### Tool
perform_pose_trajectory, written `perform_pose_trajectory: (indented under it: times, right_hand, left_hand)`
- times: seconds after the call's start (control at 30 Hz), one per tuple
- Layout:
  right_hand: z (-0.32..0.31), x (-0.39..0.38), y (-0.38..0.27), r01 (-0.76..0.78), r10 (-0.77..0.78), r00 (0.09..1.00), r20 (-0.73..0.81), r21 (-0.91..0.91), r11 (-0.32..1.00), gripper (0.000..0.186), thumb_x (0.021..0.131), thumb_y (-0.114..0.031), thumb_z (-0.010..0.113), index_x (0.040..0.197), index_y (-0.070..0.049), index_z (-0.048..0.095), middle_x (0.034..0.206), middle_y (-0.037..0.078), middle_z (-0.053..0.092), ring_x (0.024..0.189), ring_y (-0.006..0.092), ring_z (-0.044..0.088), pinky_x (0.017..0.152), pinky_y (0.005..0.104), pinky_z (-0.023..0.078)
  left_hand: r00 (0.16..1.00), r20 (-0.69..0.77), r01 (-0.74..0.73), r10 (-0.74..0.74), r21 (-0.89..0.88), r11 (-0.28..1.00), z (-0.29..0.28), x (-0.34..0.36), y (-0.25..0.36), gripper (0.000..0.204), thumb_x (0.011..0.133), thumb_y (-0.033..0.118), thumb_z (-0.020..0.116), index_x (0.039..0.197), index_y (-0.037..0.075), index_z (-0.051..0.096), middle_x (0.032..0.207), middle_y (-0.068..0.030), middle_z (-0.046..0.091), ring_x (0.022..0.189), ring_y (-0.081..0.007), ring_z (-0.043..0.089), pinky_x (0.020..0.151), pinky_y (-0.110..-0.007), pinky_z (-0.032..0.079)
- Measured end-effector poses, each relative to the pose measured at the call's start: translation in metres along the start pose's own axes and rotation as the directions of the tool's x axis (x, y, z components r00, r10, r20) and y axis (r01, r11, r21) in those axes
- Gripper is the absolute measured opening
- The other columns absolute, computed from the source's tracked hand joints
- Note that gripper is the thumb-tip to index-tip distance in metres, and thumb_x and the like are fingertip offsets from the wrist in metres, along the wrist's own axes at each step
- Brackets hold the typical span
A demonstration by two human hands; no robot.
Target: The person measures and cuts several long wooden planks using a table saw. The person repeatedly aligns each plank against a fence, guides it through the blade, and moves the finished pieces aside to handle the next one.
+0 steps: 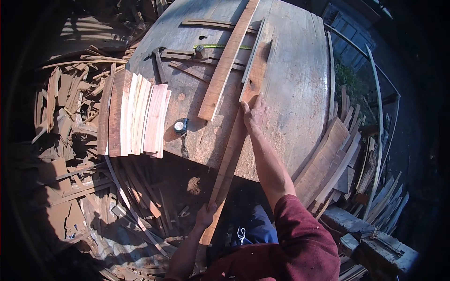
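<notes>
A long brown wooden board [229, 159] runs lengthwise over the table's near edge toward my body. Its near end is gripped by my left hand [205, 216], closed around the board's left side. Farther up, my right hand [256, 114] rests across the same board with its fingers spread, the thumb toward the left edge. A narrow wooden strip [253, 58] lies along the board's far left side. Another long plank [229, 61] lies slanted to the left, crossing over thinner slats. Sawdust covers the wooden tabletop [300, 70] around them.
On the table's left are stacked pale cut pieces [140, 112], a hammer [158, 63], a tape measure [181, 125], a small block [200, 51] and a yellow-green strip [215, 46]. Scrap wood [65, 103] heaps at left. Boards [328, 159] lean along the right side, near a concrete ledge [375, 239].
</notes>
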State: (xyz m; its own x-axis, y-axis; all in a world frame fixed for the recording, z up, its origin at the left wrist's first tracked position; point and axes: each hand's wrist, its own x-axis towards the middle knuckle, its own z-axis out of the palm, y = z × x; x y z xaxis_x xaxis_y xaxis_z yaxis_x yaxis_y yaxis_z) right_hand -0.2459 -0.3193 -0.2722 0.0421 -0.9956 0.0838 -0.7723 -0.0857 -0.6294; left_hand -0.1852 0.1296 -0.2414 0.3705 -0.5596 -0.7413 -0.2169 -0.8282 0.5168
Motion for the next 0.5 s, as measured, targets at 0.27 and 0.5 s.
perform_pose_trajectory:
  times: [0.27,0.5]
  right_hand:
    - [-0.036,-0.189,-0.042,0.121,-0.115,0.95,0.29,-0.004,0.993,0.115,0.076,-0.037,0.083,0.155,0.012,0.015,0.154,0.047,0.012,0.144,0.0611,0.02,0.12,0.06,0.023]
    - [-0.028,-0.173,-0.041,0.108,-0.106,0.967,0.233,0.002,0.994,0.112,0.074,-0.026,0.082,0.156,0.009,0.014,0.156,0.046,0.007,0.144,0.0616,0.018,0.122,0.0589,0.021]
  left_hand:
    - [0.996,-0.038,0.085,-0.082,0.077,0.993,-0.008,0.008,0.03,0.084,0.096,0.065,0.053,0.135,-0.009,0.054,0.128,-0.0365,0.06,0.125,-0.0477,0.057,0.104,-0.047,0.046]
    - [0.999,-0.033,-0.023,0.023,-0.012,1.0,-0.012,0.018,0.055,0.078,0.096,0.064,0.053,0.13,-0.007,0.056,0.121,-0.0351,0.064,0.12,-0.0493,0.06,0.1,-0.05,0.048]
